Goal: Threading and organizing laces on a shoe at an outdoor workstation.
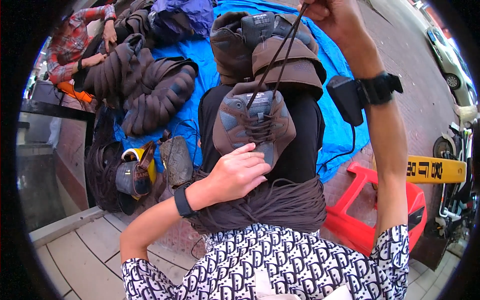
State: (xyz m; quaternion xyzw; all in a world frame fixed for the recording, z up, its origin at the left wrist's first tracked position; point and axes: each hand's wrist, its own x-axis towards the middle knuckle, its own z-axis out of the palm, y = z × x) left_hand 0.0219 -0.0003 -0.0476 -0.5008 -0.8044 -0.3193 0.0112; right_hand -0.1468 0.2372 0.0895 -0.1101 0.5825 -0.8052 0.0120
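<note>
A brown and grey-blue shoe upper [227, 132] without a sole lies across my dark-trousered lap. Dark shoelaces [260, 131] criss-cross its front, and their two long ends rise taut to the upper right. At the top edge my right hand [335, 17] is closed around those ends, partly cut off by the picture's rim. My left hand [239, 172] grips the upper at its end nearest me, fingers on top and part of the grip hidden. A thick bundle of loose dark laces [270, 205] lies over my lap below that hand.
More uppers [287, 60] are piled beyond my knees on a blue tarp [345, 145]. Nested stacks of uppers [160, 95] lie left, where a person in a checked shirt [85, 35] works. A red plastic stool [357, 200] stands right, near a yellow sign [435, 170]. Bags [175, 157] sit left.
</note>
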